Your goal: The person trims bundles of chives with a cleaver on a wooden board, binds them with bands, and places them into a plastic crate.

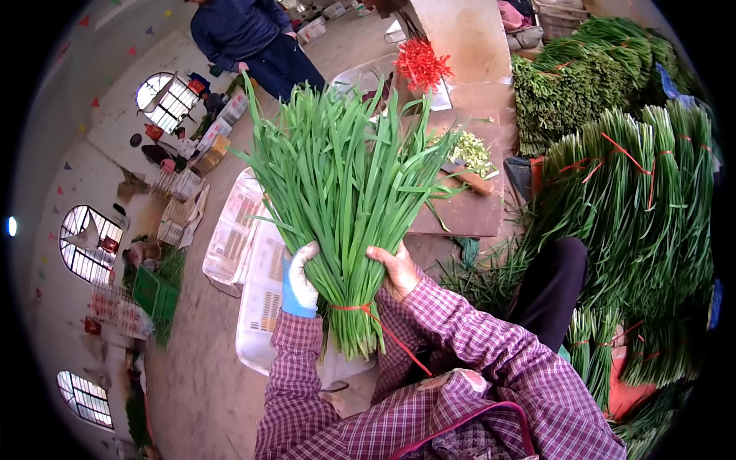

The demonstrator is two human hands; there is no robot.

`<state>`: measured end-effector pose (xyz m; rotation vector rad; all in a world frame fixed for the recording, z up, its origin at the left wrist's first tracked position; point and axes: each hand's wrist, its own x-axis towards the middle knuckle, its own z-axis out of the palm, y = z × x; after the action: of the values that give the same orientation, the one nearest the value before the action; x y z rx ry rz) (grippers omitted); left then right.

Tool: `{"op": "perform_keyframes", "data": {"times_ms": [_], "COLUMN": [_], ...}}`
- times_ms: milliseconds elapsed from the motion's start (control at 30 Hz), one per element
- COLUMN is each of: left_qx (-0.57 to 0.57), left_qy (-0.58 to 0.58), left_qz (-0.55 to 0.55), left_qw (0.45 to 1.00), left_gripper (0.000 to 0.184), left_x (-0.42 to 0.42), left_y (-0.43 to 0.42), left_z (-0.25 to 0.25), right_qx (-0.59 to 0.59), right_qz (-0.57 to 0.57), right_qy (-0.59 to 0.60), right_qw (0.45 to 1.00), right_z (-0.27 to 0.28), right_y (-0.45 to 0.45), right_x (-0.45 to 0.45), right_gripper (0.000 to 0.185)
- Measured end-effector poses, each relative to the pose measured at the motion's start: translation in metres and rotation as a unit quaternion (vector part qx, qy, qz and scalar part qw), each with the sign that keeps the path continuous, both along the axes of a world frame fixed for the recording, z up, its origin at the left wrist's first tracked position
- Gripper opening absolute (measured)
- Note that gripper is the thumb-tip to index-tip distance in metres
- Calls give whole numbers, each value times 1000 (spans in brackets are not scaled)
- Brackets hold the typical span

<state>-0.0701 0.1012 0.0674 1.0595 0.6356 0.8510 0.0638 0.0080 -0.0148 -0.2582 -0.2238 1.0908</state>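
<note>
A large bunch of long green leaves (pixel 345 176) stands upright in front of me, bound near its cut stems by a red tie (pixel 353 308) with a loose end trailing down to the right. My left hand (pixel 300 282), in a white and blue glove, is wrapped round the bunch's left side above the tie. Bare, my right hand (pixel 395 270) grips the right side at the same height, thumb across the leaves. The fingers behind the bunch are hidden.
White plastic crates (pixel 261 303) lie behind and left of the bunch. A board (pixel 468 215) holds a wooden-handled knife (pixel 471 180) and chopped stem bits. Red ties (pixel 422 65) hang beyond it. Tied bundles (pixel 629 176) are stacked at right. A person (pixel 245 38) stands at the top left.
</note>
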Motion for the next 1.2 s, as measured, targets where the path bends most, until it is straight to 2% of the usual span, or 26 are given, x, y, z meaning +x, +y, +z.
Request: {"op": "perform_keyframes", "data": {"times_ms": [67,133,167,200,233,333,400,433,467,533,567,633,767,867,1000,1067,1133,1200], "left_qx": [29,58,118,176,192,205,229,220,211,174,162,146,108,74,85,39,8,-21], "left_qy": [14,29,42,55,84,98,110,102,95,71,44,53,57,64,31,17,14,11], "left_qz": [16,31,38,44,32,18,25,27,30,30,29,46,28,25,24,-3,-4,-6], "left_qw": [999,997,991,982,977,974,967,970,972,982,985,987,992,995,996,999,1000,1000], "left_gripper": [44,44,40,36,43,43,43,44,45,45,45,46,50,52,55,56,55,53], "left_x": [-2,-3,10,16,16,34,40,40,39,30,27,15,-9,-23,-26,-35,-39,-40], "left_y": [3,2,-19,-30,-30,-51,-55,-55,-56,-51,-46,-38,-26,-20,-22,-14,-10,-6], "left_z": [-8,-10,7,15,15,21,12,10,8,8,7,5,2,-13,-31,-47,-59,-67], "right_qx": [3,-14,13,8,2,-14,-77,-105,-82,-91,-93,-55,-47,-52,-66,-71,-159,-196], "right_qz": [22,58,57,38,17,-54,-112,-107,-107,-71,-73,-74,-37,-11,-48,-96,-77,-119], "right_qy": [-22,-60,-107,-161,-185,-214,-280,-231,-145,-115,-114,-60,3,-2,-9,-12,-9,-2], "right_qw": [1000,996,993,986,983,975,950,961,980,987,986,994,998,999,997,993,984,973], "right_z": [-6,-7,-8,0,9,26,36,41,44,28,15,-9,-22,-27,-37,-42,-29,-23], "right_y": [-1,-6,-6,-8,-10,-11,-12,-16,-18,-16,-11,-5,-6,-10,-13,-13,-24,-33], "right_x": [3,10,16,24,30,38,42,43,42,47,45,35,11,7,7,18,39,59], "right_gripper": [59,69,79,83,85,88,87,80,65,49,49,34,35,34,34,35,30,24]}}
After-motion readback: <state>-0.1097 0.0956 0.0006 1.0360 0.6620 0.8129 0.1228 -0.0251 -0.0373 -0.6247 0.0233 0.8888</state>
